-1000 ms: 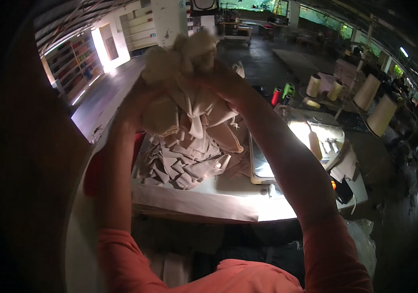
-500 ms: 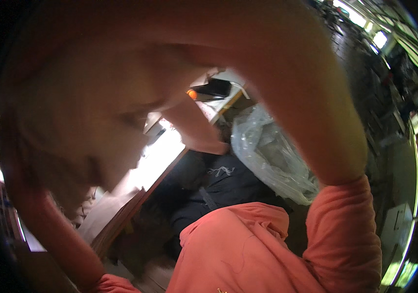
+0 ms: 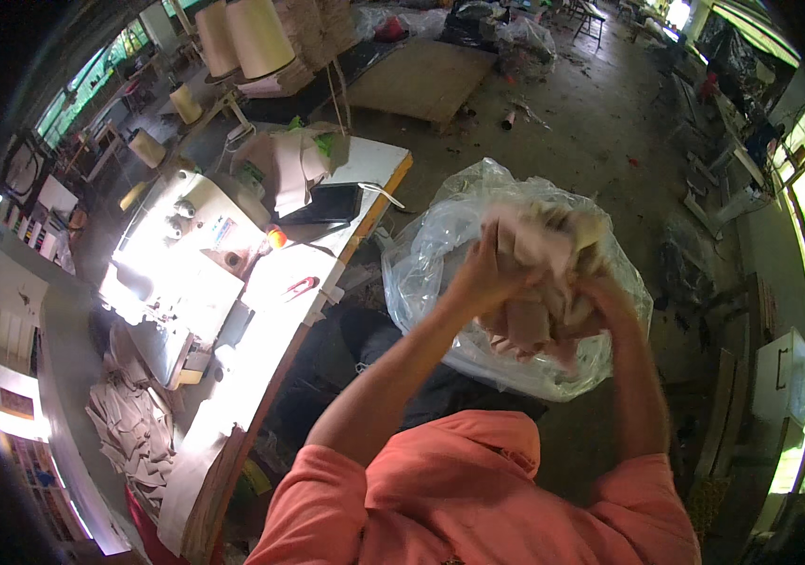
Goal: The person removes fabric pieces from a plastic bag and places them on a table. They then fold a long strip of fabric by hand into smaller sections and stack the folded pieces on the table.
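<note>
A crumpled bundle of beige fabric pieces [image 3: 539, 254] is gathered between my two hands. My left hand [image 3: 489, 275] grips it from the left side, and my right hand [image 3: 602, 299] closes on it from the right, with the fingers partly buried in the cloth. The bundle hangs over a large clear plastic bag [image 3: 426, 254] that stands open in front of me, to the right of the sewing table [image 3: 257, 363]. Motion smears the top of the cloth. What lies in the bag beneath the bundle is hidden.
A brightly lit sewing machine [image 3: 181, 250] occupies the table, beside a dark phone-like slab [image 3: 327, 203] and small red snips [image 3: 302, 286]. Beige cut pieces [image 3: 134, 414] pile up left of it. Thread cones [image 3: 259, 38] rise at the far left. A flat board [image 3: 421, 80] lies beyond.
My arms, raised close before the camera half a second ago, are now lowered over the plastic bag. The fabric bundle is now visible in both hands.
</note>
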Demonstrator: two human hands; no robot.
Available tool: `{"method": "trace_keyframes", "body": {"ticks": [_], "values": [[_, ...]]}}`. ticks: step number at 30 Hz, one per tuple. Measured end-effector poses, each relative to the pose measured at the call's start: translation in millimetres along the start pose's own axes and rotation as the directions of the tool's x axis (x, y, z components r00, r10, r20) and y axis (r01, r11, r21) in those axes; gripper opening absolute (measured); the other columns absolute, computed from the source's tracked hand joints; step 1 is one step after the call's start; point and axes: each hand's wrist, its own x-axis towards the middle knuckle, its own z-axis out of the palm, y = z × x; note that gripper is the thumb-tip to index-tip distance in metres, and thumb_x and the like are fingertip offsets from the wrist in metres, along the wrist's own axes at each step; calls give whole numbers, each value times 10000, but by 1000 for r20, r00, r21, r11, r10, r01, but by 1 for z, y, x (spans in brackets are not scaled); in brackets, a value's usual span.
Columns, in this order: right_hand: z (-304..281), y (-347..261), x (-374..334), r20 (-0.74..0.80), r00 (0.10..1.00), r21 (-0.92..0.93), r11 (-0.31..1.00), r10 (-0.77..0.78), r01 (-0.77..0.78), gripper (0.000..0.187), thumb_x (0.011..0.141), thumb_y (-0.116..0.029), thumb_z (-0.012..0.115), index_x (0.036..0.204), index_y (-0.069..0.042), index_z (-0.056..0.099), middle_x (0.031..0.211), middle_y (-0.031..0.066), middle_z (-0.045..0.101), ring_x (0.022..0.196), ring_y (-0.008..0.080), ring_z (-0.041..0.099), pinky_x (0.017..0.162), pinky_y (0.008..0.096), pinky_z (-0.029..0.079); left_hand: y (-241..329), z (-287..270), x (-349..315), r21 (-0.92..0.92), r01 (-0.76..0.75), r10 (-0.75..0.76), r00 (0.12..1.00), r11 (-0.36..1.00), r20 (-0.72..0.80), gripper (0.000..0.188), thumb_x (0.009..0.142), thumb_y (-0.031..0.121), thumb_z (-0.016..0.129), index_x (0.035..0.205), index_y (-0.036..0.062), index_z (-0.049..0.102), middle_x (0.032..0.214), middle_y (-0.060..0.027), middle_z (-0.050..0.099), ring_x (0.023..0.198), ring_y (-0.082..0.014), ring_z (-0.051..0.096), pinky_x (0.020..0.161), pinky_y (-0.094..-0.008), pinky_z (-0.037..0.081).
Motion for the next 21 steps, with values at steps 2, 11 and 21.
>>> {"method": "trace_keyframes", "body": {"ticks": [2,11,21], "values": [[-54,128,83,-144,985,13,995,97,-96,587,724,-151,632,1210,-1,337,1016,115,525,931,211,517,758,341,440,-40,41,-24,565,-84,62,996,821,59,963,588,496,669,1283,27,195,1294,-250,197,1157,-454,249,932,-518,257],[11,130,94,-103,993,-894,432,60,-119,784,657,-291,663,1287,-53,260,1230,197,397,1076,295,448,866,365,372,-97,26,-89,634,-334,-353,610,698,710,260,687,174,569,932,88,587,826,-119,612,762,-272,603,716,-424,459],[53,127,117,587,809,-700,522,33,487,689,608,-200,661,1203,-3,374,1223,180,405,1119,310,393,912,361,340,-48,-23,-137,331,-481,410,873,812,262,325,661,230,609,965,122,574,979,-102,563,964,-238,513,896,-443,294]]}}
